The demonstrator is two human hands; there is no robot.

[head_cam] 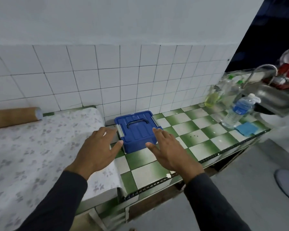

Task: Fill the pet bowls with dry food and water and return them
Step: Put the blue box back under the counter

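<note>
A blue plastic box (pixel 137 129) with a shut lid, a carry handle and grey side latches stands on the green-and-white tiled counter (pixel 195 139), close to the tiled wall. My left hand (pixel 98 150) hovers just left of the box with fingers spread, holding nothing. My right hand (pixel 168 149) is at the box's right front corner, fingers apart, also holding nothing. Whether either hand touches the box I cannot tell. A clear water bottle (pixel 238 112) with a blue label stands at the counter's right end. No pet bowl is in view.
A surface under a flowered white cloth (pixel 32 150) lies to the left, with a cardboard tube (pixel 13 117) on it. A blue cloth (pixel 247 129), a yellow soap bottle (pixel 212 97), a steel sink (pixel 270 97) and tap (pixel 260 69) are at the right. Grey floor lies below.
</note>
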